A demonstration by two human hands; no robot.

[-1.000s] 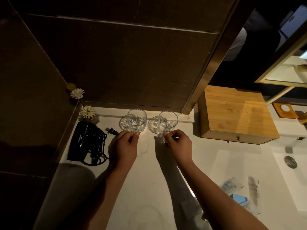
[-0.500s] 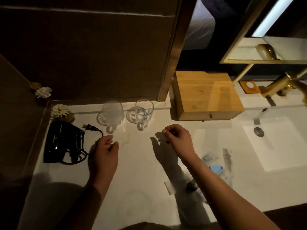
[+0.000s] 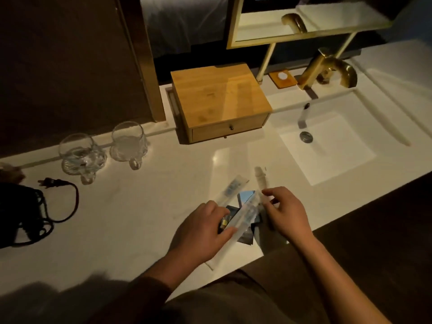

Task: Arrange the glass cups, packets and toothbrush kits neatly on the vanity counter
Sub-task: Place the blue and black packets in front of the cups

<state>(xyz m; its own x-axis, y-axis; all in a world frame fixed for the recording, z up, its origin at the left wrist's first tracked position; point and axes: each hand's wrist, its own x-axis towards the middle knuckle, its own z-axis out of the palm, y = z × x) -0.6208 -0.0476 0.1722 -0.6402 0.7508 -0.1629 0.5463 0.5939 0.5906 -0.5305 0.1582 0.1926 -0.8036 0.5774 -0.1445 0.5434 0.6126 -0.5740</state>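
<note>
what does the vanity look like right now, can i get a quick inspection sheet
Surface: pale counter, dimly lit.
Job's things: two glass cups side by side at the back wall; toothbrush kits and packets heaped near the front edge.
Clutter: wooden drawer box.
Grippers: left hand and right hand on the heap; grip unclear.
Cables: black cord, unplugged, beside a dark appliance.
Surroundings: sink, gold faucet.
</note>
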